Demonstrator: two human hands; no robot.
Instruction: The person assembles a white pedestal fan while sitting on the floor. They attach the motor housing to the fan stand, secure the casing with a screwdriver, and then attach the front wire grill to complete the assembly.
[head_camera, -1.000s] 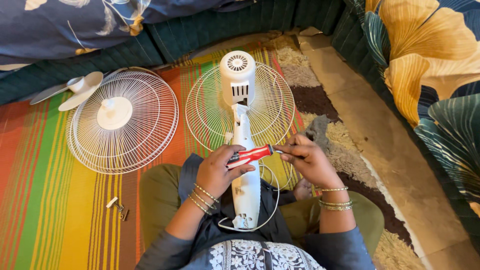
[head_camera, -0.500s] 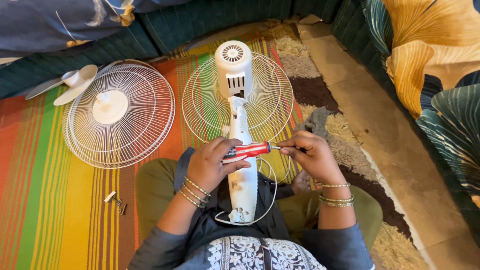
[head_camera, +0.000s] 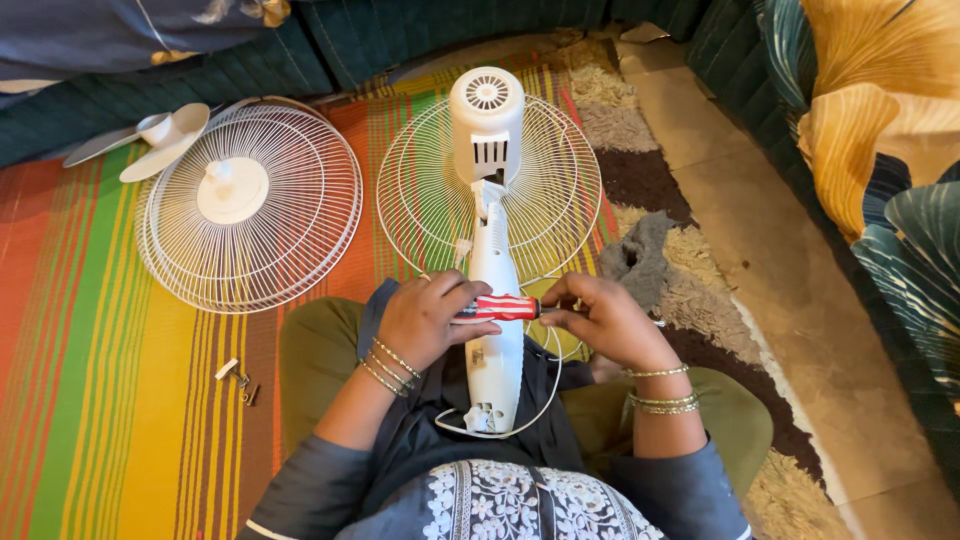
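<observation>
My left hand (head_camera: 425, 322) grips the red handle of a screwdriver (head_camera: 500, 308), held level across my lap. My right hand (head_camera: 602, 320) closes around the screwdriver's metal shaft, whose tip pokes out past the hand at the right. Under both hands lies a white fan body (head_camera: 492, 300) with its round motor housing (head_camera: 487, 115) pointing away from me, resting on a wire rear grille (head_camera: 560, 190). A white cord (head_camera: 545, 400) loops around the body's near end.
A white front fan grille (head_camera: 250, 205) lies on the striped mat at the left, with the fan blade (head_camera: 140, 150) behind it. Small screws and a clip (head_camera: 238, 380) sit on the mat by my left knee. A grey cloth (head_camera: 640, 255) lies on the shaggy rug.
The screwdriver has levelled out and my right hand has slid closer along the shaft toward the handle. The view has shifted slightly, with the fan parts appearing higher in frame.
</observation>
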